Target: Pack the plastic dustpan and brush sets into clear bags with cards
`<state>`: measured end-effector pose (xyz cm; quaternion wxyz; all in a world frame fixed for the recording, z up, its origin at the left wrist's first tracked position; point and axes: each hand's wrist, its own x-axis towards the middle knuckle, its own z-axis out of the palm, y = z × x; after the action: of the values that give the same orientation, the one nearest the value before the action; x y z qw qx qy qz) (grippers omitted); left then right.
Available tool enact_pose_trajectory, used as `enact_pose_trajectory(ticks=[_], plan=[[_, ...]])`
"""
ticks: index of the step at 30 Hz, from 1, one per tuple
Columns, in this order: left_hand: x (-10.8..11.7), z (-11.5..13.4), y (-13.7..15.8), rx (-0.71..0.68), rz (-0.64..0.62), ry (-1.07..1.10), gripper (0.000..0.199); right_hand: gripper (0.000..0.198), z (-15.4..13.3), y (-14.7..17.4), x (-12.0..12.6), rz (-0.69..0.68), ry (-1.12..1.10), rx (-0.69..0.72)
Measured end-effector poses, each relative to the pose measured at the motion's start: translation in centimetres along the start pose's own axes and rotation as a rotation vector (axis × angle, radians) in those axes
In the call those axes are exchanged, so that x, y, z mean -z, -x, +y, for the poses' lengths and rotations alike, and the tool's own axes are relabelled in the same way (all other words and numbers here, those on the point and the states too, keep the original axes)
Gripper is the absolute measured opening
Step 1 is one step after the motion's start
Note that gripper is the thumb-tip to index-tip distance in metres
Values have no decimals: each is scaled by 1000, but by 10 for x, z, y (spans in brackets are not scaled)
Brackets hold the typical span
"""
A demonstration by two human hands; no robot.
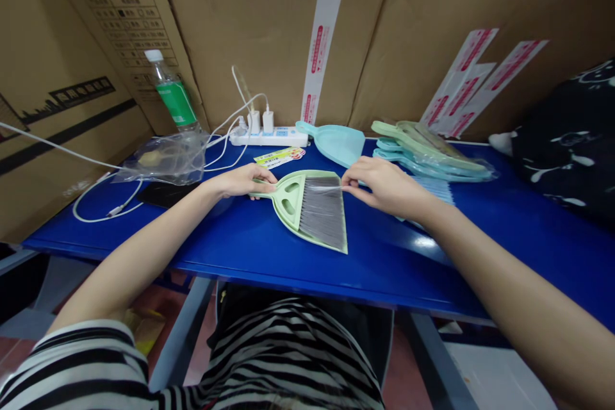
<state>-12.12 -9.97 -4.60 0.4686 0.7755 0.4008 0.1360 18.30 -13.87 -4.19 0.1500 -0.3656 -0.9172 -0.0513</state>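
Note:
A light green dustpan point(340, 246) with a matching hand brush point(323, 213) nested in it rests at the middle of the blue table. The brush's grey bristles point to the right. My left hand point(244, 180) is closed round the green handle end. My right hand point(384, 184) pinches a few bristles at the upper right corner of the brush, pulling them out straight. Partly hidden behind my right hand lies a light blue brush point(435, 188). A light blue dustpan point(339, 144) is just beyond, towards the back of the table.
Green and blue dustpan sets point(432, 154), some in clear plastic, are stacked at the back right. A power strip point(273, 137) with white cables, a yellow card point(281, 157), a plastic bag point(166, 160) and a bottle point(175, 99) stand left. Cardboard point(269, 32) walls the back.

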Motion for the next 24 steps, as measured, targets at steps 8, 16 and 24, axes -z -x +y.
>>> enact_pose_trajectory(ticks=[8, 16, 24], plan=[[6, 7, 6, -49, -3, -291, 32, 18, 1, 2, 6, 29, -1, -50], [15, -3, 1, -23, 479, -872, 30, 10, -15, -5, -17, -78, -157, -12], [17, -16, -6, -40, 350, -991, 39, 18, -18, -6, -11, -35, -69, 7]])
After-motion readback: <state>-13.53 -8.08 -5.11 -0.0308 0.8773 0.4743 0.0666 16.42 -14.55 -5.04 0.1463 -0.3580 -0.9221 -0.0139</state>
